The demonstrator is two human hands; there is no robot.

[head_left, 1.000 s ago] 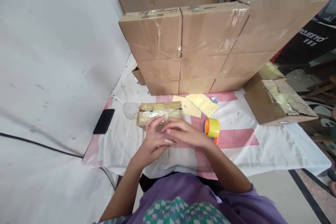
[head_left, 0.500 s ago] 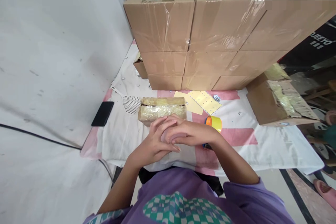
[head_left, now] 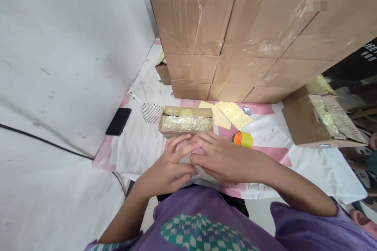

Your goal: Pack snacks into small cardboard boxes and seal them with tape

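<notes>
Between my two hands, just in front of my body, is a pale pink, dough-like lump [head_left: 198, 151], mostly covered by fingers. My left hand [head_left: 169, 166] is curled round its left side, index finger laid across it. From the right, my right hand [head_left: 219, 160] presses on it with bent fingers and thumb. Right beyond my fingertips lies a small taped cardboard box [head_left: 188, 124] with yellowish tape on top. To the right of my right hand, a yellow tub with an orange end [head_left: 246, 140] lies on its side, with something blue beside it.
A tall wall of taped cardboard boxes [head_left: 235, 39] stands at the back. A black phone [head_left: 118, 121] and a white fly swatter [head_left: 151, 113] lie left, yellow paper sheets [head_left: 235, 115] behind the tub. An open carton [head_left: 297, 121] stands right; a white wall [head_left: 59, 66] borders the left.
My fingers have shifted on the pink lump, and my right hand has turned, its forearm now lower and farther right. The view has moved slightly. The tub and box stay in place.
</notes>
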